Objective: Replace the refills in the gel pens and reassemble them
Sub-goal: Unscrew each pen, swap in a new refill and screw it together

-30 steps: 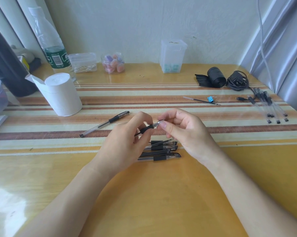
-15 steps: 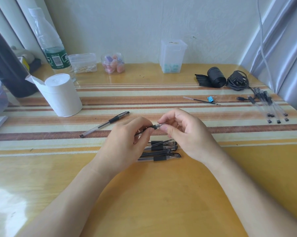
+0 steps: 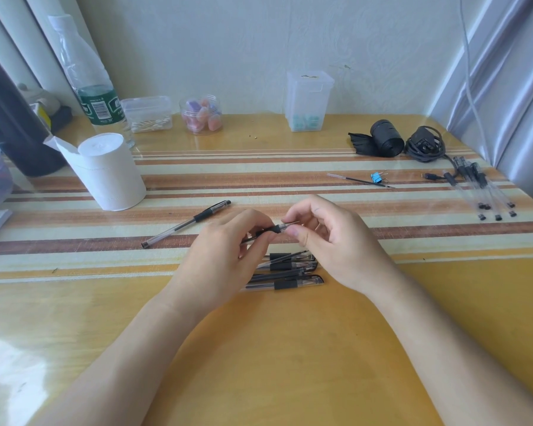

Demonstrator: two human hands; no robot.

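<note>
My left hand (image 3: 225,256) grips a gel pen (image 3: 271,231) by its black rubber grip, holding it above the table. My right hand (image 3: 329,238) pinches the pen's clear tip end between thumb and forefinger, with the metal point sticking out to the right. Under my hands lies a small pile of gel pens (image 3: 290,270) with black grips. One capped pen (image 3: 187,223) lies alone to the left. A loose refill (image 3: 359,180) lies at the back right, and several clear pen barrels (image 3: 486,195) lie at the far right.
A white paper roll (image 3: 110,172) stands at the left, with a water bottle (image 3: 91,84) behind it. Small plastic boxes and a jar line the wall. A black tape roll (image 3: 385,138), a coiled charger (image 3: 425,144) and a blue binder clip (image 3: 376,177) lie at the back right.
Both hands have stayed over the pile, with the pen dropping slightly. My right fingers have shifted on the tip end, and the metal point now shows beyond them.
</note>
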